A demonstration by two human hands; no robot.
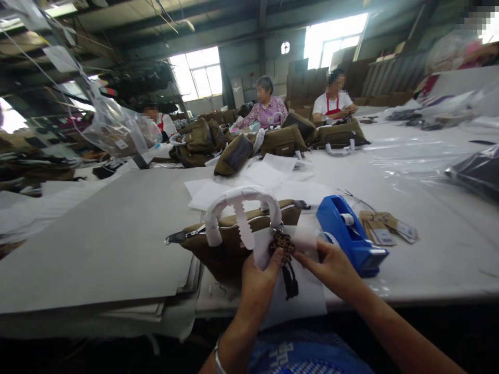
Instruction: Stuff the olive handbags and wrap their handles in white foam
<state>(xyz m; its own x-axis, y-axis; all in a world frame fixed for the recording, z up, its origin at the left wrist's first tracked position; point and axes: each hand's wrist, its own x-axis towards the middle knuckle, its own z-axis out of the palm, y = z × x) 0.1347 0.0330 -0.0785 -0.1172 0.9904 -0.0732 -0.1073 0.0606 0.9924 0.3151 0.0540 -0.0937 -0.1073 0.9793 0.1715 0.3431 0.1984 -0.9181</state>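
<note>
An olive-green handbag (218,259) stands at the table's front edge, its handle (244,195) wrapped in white material. A brown patterned charm (282,245) with a black tassel (290,283) hangs by the handle's right end. My left hand (259,283) is closed on the charm, thumb on its front. White paper (307,280) lies behind and under the charm. My right hand (331,265) is at the charm's right side, its fingers bent against the paper; what they pinch is partly hidden. Just right of it sits a blue tape dispenser (351,236).
Brown tags (384,228) lie right of the dispenser. White sheets (273,174) and several olive bags (284,140) are farther back. Large paper sheets (97,244) cover the left side. Clear plastic (417,161) lies at the right. Several people sit across the table.
</note>
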